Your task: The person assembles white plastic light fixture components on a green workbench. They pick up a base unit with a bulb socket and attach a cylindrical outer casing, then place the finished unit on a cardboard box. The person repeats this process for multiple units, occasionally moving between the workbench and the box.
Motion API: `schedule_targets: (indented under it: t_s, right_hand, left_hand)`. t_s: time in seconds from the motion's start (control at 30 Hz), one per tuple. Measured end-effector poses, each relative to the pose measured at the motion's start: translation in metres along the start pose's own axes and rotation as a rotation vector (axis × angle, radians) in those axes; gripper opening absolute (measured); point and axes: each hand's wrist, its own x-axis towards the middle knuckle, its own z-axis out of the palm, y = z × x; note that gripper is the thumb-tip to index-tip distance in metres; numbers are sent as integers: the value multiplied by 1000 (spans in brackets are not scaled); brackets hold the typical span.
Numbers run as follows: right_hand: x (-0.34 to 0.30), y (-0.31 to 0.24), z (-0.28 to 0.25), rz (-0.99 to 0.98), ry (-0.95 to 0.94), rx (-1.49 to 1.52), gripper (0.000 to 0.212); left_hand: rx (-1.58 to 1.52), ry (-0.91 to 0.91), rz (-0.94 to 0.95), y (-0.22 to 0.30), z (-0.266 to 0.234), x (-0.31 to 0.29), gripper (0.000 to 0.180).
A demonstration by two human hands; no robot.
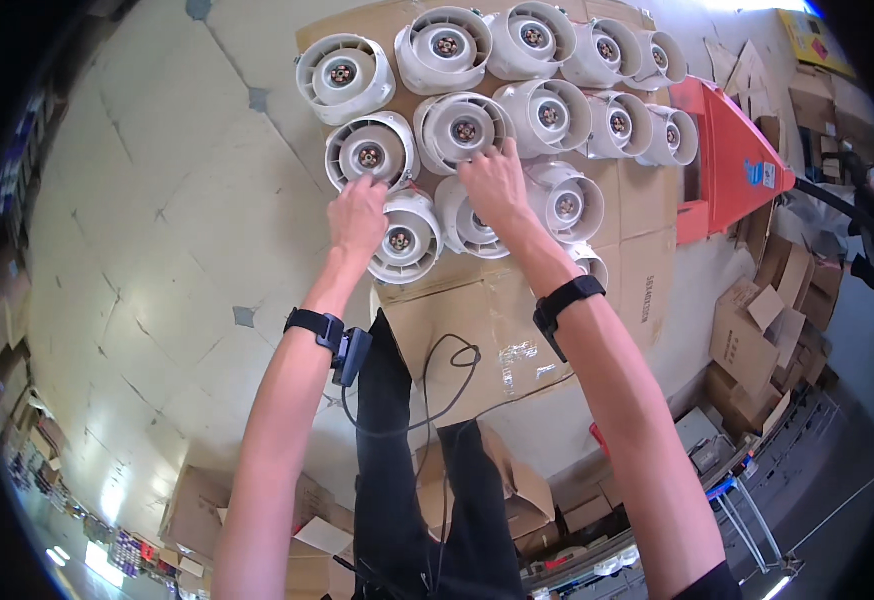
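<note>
White round fan units [443,50], each with a ring-shaped housing and a dark hub, stand in rows on flat cardboard [477,320]. My left hand [359,215] is closed, fingers curled at the near rim of one fan unit [369,155] at the left of the second row. Just beside that hand is another fan unit [404,240] nearer to me. My right hand [497,182] is closed on the near rim of a second-row fan unit [464,132], its forearm passing over nearer units. My fingertips are partly hidden.
A red pallet jack [732,165] with a dark handle stands right of the cardboard. Cardboard boxes [752,335] pile up farther right, and an open box [507,480] lies behind my legs. A black cable [427,425] hangs from my left wrist device. Pale floor [157,200] extends leftward.
</note>
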Motion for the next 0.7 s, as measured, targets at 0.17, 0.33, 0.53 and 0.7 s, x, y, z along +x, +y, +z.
schedule_targets:
  t_s: [0.17,0.33,0.53,0.7]
  right_hand:
    - [-2,1,8,50,-37,-33,11]
    - [4,-14,17,47,25,-45,17]
    - [-4,-18,11,110,45,-75,15]
    - [-5,-4,8,68,66,-10,13]
  left_hand:
    - [-5,53,-31,0,28,-1,23]
    - [-78,103,6,-13,24,-11,25]
    - [62,-61,-46,2,8,-4,20]
    - [51,-60,-32,-1,11,1,11]
